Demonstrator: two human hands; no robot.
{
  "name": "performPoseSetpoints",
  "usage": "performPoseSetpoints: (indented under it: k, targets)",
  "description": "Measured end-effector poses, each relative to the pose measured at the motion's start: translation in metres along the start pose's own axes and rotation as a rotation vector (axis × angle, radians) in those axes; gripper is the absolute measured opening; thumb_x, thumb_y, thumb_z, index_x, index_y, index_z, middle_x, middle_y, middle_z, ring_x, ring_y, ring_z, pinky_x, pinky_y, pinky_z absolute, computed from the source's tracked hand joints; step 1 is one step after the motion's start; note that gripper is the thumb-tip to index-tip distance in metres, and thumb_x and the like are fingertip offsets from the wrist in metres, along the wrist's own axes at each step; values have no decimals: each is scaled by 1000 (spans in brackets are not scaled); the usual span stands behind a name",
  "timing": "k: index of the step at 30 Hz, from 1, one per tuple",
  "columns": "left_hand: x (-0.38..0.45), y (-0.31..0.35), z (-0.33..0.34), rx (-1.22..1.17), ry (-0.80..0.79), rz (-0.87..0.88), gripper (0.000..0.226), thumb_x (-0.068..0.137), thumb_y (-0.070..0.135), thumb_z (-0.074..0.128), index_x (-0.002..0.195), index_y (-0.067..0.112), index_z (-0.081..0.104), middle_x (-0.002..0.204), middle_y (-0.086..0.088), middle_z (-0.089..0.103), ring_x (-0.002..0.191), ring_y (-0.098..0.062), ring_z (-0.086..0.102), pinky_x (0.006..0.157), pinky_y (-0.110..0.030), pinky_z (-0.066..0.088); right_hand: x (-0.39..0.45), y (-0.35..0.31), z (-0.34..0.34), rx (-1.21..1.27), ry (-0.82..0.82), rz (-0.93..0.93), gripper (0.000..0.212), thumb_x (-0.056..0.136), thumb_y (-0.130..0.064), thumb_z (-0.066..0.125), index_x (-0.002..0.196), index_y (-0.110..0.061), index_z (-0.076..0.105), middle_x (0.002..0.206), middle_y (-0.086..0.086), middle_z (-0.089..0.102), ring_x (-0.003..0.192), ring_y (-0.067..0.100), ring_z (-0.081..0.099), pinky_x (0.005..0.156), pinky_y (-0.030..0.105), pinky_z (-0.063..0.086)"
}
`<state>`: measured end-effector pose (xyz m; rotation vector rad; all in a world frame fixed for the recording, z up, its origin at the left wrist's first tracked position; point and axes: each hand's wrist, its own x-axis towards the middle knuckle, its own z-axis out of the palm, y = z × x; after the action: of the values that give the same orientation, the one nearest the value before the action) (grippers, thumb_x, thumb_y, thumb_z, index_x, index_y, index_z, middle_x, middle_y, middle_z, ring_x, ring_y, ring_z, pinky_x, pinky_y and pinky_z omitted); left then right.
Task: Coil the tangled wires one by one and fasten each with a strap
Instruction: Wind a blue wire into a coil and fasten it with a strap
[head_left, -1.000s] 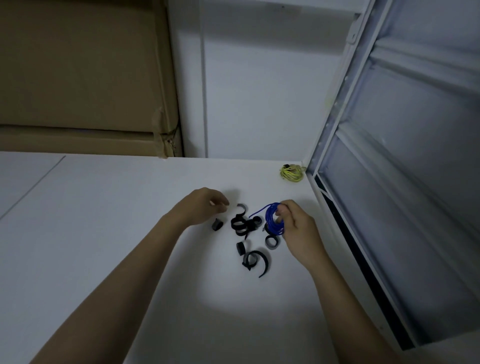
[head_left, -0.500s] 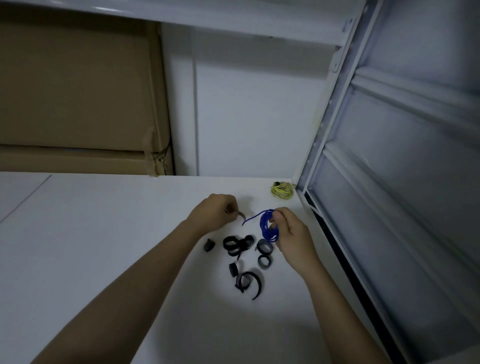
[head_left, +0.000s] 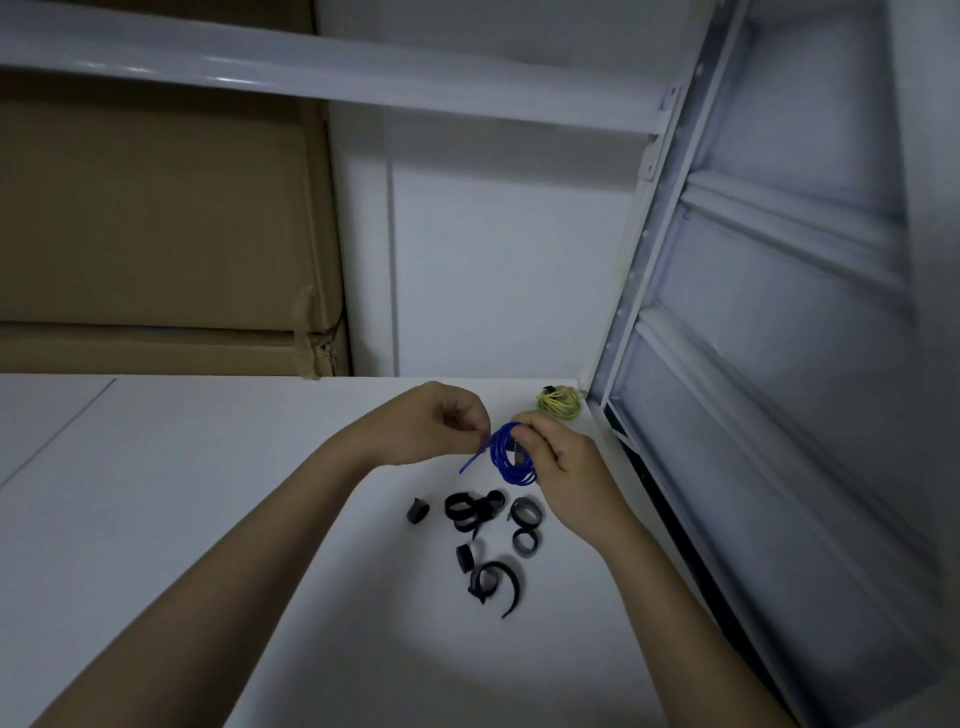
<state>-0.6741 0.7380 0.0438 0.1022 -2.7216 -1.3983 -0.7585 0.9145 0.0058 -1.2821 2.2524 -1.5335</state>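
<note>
Head view shows both hands raised just above the white table (head_left: 156, 519), at the centre of the frame. Right hand (head_left: 558, 460) pinches a blue coil (head_left: 511, 460) between thumb and curled fingers, holding its loops together. Left hand (head_left: 441, 426) sits just left of it, fingers curled, pinching something small at the coil's edge; a strap seems likely, but it is too small to tell. A loose blue end (head_left: 472, 461) hangs down-left from the coil. Below the hands lie spare black straps (head_left: 483, 540), scattered and curled. Near the table's far right corner rests a yellow coil (head_left: 558, 402), with a dark bit on it, seemingly already strapped. So one wire looks done; the blue one is wound but not yet fastened. No tangled wires show elsewhere.
</note>
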Motion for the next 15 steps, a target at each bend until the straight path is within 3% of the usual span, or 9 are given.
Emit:
performPoseSetpoints:
  k: [3, 7, 11, 15]
  targets:
    - [-3, 5, 0, -120, -6, 1, 7, 87, 0, 62, 90, 3, 68, 90, -8, 72, 84, -13, 65, 83, -27, 54, -1, -3, 0, 14, 15, -22, 29, 99, -17, 47, 88, -42, 57, 80, -20, 64, 77, 1, 58, 72, 18, 46]
    - [-6, 13, 5, -274, 47, -37, 13, 89, -4, 53, 83, 3, 62, 77, -4, 68, 73, -10, 65, 73, -22, 52, -1, -8, -1, 19, 33, -46, 28, 99, -17, 47, 88, -40, 57, 81, -13, 65, 76, 8, 58, 74, 25, 48]
    - [-8, 16, 11, -324, 114, -68, 13, 93, 2, 52, 85, 5, 62, 81, -9, 69, 73, -13, 66, 75, -25, 55, -2, -11, 0, -10, 61, -31, 29, 99, -18, 46, 86, -43, 55, 84, -7, 65, 77, 13, 58, 73, 30, 47]
    - [-12, 17, 15, -381, 192, -93, 14, 94, 6, 52, 83, 5, 61, 82, -10, 70, 74, -16, 66, 77, -26, 57, -3, -9, 2, -108, 37, 3, 18, 100, -23, 45, 91, -35, 55, 84, -2, 65, 75, 14, 56, 69, 30, 46]
